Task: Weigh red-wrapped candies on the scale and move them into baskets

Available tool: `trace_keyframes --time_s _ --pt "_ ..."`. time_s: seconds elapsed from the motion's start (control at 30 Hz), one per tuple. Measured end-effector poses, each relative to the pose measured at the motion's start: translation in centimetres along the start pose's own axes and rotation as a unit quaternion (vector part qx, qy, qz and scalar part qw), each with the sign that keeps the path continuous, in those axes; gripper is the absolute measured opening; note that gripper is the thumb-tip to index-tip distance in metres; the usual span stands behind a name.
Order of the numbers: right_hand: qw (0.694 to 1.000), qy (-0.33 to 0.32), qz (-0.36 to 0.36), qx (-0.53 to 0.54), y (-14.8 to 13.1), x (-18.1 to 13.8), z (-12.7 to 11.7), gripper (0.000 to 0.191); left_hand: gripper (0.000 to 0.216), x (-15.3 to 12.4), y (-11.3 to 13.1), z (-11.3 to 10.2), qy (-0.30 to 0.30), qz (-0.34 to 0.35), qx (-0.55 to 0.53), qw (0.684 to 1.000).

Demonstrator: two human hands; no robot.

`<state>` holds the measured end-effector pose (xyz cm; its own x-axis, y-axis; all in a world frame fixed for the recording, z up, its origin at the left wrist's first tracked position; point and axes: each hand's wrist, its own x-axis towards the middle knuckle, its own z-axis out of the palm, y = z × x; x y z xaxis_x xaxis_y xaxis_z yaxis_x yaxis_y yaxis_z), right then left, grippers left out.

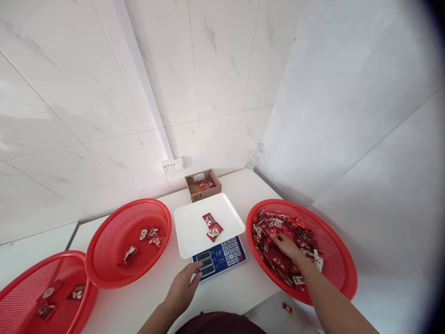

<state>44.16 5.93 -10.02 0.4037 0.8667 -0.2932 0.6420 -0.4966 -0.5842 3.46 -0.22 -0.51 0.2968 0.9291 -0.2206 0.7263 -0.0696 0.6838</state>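
My right hand (288, 247) reaches into the large red plastic basket (342, 283) on the right. Its fingertips are pinched on a small red packet (270, 235), among a heap of similar printed packets (278, 264). My left hand (184, 286) rests by the front left corner of a blue digital scale (220, 260). Its thumb and forefinger stand apart, and nothing shows between them. On the scale's white tray (189, 222) lie two red packets (214, 231), partly overlapping.
Two more red baskets, a nearer one (91, 301) and a farther one (104, 232), stand at the left with a few packets inside. A small cardboard box (205, 191) with packets sits behind the tray. Clear plastic bottles (253, 157) are in the corner near a wall socket (172, 165).
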Motion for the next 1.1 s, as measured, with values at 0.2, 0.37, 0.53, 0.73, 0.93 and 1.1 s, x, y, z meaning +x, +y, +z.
trace_keyframes --time_s 0.2,0.37,0.53,0.73,0.93,1.1 --pt "0.992 -0.048 0.021 -0.116 -0.5 -0.1 1.8 0.049 0.032 0.0 0.6 -0.2 -0.031 0.014 0.009 0.999" --pt "0.979 -0.028 0.065 -0.193 -1.3 -0.5 2.1 0.055 0.031 0.0 0.5 -0.6 -0.036 0.009 0.008 0.999" --pt "0.972 -0.016 0.069 -0.226 -2.2 -0.2 1.8 0.043 0.031 -0.1 0.3 -0.8 -0.041 0.002 0.008 0.999" --pt "0.977 0.007 0.025 -0.210 -1.6 -1.1 1.3 0.038 0.031 -0.1 0.1 -0.6 -0.047 0.003 0.004 0.999" --pt "0.986 0.013 -0.018 -0.165 0.3 -2.0 0.4 0.039 0.031 0.0 0.3 -0.3 -0.050 0.013 0.003 0.999" --pt "0.990 0.037 -0.007 -0.136 0.8 -1.2 0.8 0.058 0.030 0.0 0.9 0.1 -0.051 0.025 0.010 0.998"
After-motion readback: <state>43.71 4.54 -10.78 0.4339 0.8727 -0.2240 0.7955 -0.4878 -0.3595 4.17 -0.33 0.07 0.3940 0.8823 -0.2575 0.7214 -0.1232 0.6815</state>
